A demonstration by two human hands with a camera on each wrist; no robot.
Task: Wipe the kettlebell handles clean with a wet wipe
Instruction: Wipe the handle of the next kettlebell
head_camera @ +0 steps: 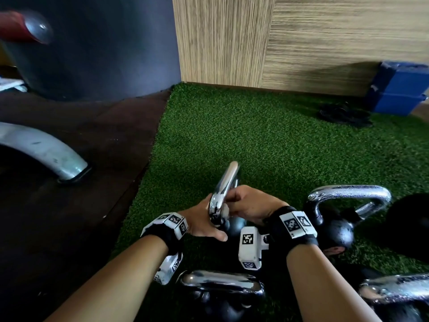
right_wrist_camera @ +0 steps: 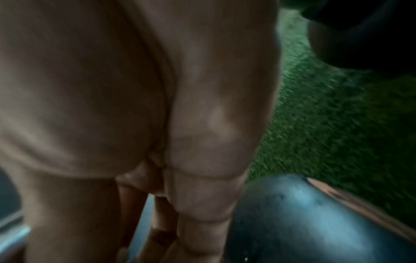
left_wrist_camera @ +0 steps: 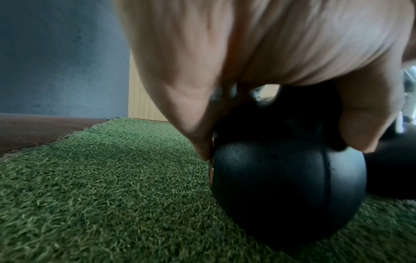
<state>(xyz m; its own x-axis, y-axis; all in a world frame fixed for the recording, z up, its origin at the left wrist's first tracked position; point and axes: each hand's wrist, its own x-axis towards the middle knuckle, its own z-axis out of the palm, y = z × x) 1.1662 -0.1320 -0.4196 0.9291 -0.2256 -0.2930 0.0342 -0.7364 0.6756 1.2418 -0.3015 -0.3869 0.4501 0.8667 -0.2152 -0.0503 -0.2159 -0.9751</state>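
A black kettlebell with a chrome handle stands on the green turf in the middle of the head view. My left hand grips it where the handle meets the ball, thumb out toward me; the left wrist view shows the left hand curved over the ball's top. My right hand is curled round the handle's near leg from the right. A small white bit of wet wipe shows there; the rest is hidden. In the right wrist view the right hand is dark and blurred.
Three more chrome-handled kettlebells stand close by: one to the right, one near me, one at bottom right. A black disc lies right. Blue boxes and black straps sit by the wood wall. A metal machine leg stands on dark flooring.
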